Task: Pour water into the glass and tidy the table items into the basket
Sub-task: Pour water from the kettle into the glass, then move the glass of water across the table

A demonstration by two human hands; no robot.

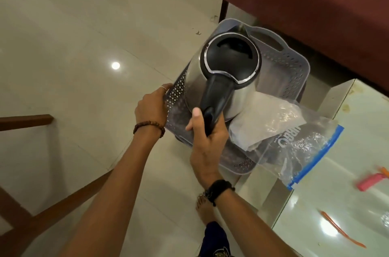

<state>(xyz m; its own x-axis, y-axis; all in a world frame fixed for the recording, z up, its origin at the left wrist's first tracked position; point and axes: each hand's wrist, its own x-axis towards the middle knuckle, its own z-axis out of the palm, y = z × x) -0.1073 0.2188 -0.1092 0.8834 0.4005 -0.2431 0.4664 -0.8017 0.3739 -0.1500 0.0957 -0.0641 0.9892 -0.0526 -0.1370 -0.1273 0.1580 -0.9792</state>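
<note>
While our right hand (pixel 207 130) curls around the black handle of the steel kettle (pixel 223 79), thumb laid along the top of the grip, the kettle hangs over the grey perforated basket (pixel 290 63), its black lid facing up toward us and its body filling the basket's left half. We cannot tell whether its base already touches the basket floor. Our left hand (pixel 152 104) grips the basket's left rim, fingers hooked over the edge, a ring on one finger and a bead bracelet (pixel 149 127) at the wrist. We see the basket held out over the pale tiled floor (pixel 84 25), just beside the corner of the glass-topped surface (pixel 347 204). A clear zip bag with a blue seal (pixel 305 147) lies half in the basket and half out over its right rim, toward the surface, with a white cloth or paper (pixel 259 115) showing under it inside the basket. On the surface we see a pink item (pixel 371 181) near the right edge and a thin orange strip (pixel 343 229) lower down. A dark red seat (pixel 315 4) stands behind the basket, and a black watch (pixel 219 190) sits on our right wrist.
</note>
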